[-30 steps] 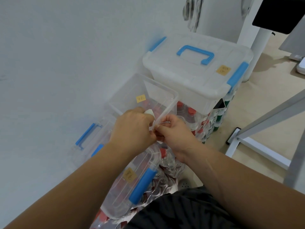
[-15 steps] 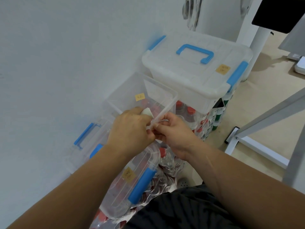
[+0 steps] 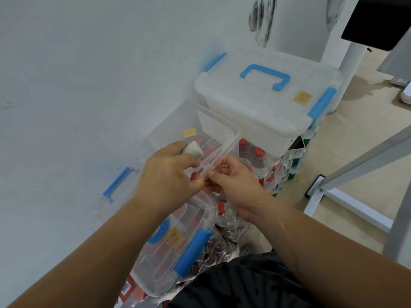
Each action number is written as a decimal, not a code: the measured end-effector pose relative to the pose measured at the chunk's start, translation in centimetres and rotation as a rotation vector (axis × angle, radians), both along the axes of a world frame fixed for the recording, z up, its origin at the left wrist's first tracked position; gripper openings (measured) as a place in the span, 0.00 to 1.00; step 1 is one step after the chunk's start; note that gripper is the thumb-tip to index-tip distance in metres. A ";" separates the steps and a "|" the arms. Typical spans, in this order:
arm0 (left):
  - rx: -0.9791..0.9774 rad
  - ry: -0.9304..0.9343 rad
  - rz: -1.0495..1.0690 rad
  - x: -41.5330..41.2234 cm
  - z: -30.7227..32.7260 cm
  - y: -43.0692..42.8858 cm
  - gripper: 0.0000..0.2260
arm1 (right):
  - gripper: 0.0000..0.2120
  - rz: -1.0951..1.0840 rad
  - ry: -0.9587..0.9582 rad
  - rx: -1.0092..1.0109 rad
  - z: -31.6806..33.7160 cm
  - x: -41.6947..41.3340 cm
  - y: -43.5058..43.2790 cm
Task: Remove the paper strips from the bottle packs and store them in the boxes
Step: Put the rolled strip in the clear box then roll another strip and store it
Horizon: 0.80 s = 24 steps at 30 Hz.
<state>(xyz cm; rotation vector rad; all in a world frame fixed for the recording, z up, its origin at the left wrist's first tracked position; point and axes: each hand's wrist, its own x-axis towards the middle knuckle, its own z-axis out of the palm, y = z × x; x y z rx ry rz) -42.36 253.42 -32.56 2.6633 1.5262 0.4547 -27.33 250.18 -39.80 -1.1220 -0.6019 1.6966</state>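
So, your left hand point(image 3: 165, 174) is curled closed around a small white rolled-up paper strip point(image 3: 193, 150), whose end pokes out past the thumb side, above the open box. Your right hand point(image 3: 231, 183) meets it fingertip to fingertip, thumb and forefinger pressed together at the near rim of the open clear plastic storage box point(image 3: 219, 123); what they pinch is too small to tell, maybe a sliver of paper or film. Both hands sit right over that rim, touching or almost touching it.

The open box carries a small yellow label point(image 3: 190, 133) on its far wall, with red-capped bottles showing through the bottom. Just below your hands is a closed clear plastic box with blue clips and handle point(image 3: 178, 258), also yellow-labelled. Beside the open box, to the right and behind, stands a frosted white lidded box with a blue handle point(image 3: 266, 94), resting on shrink-wrapped packs of red-capped clear bottles point(image 3: 258, 158). More wrapped packs lie between the near box and your dark shorts point(image 3: 240, 285). A clear lid with a blue clip point(image 3: 117, 185) leans at the white wall point(image 3: 89, 74), left. White metal frame legs point(image 3: 355, 165) stand on the beige floor, right.
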 end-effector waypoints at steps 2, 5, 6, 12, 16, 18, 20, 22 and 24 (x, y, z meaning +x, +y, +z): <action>0.017 -0.043 0.002 -0.1 0.2 0.0 0.09 | 0.07 0.005 -0.017 -0.008 0.1 -0.2 0.1; 0.030 -0.049 -0.012 0.0 0.5 0.0 0.08 | 0.09 -0.009 -0.010 -0.024 0.2 -0.4 0.3; 0.032 -0.045 -0.015 0.0 0.3 0.0 0.08 | 0.09 -0.013 -0.001 -0.030 0.3 -0.4 0.3; 0.024 -0.052 0.018 0.2 -1.4 -0.7 0.08 | 0.03 -0.031 0.031 -0.046 0.5 -0.5 0.1; 0.065 -0.095 0.039 0.4 -1.1 -0.8 0.09 | 0.09 -0.060 0.023 -0.050 0.5 -0.6 0.4; 0.083 -0.106 0.027 0.4 -1.0 -0.7 0.07 | 0.06 -0.064 0.033 -0.050 0.5 -0.6 0.4; 0.089 -0.103 0.008 0.4 -1.2 -0.6 0.06 | 0.05 -0.072 0.033 -0.049 0.6 -0.5 0.4; 0.090 -0.095 -0.008 0.3 -1.4 -0.5 0.07 | 0.05 -0.082 0.050 -0.046 0.6 -0.4 0.4; 0.104 -0.099 -0.022 0.2 -1.4 -0.4 0.06 | 0.06 -0.088 0.060 -0.054 0.7 -0.5 0.5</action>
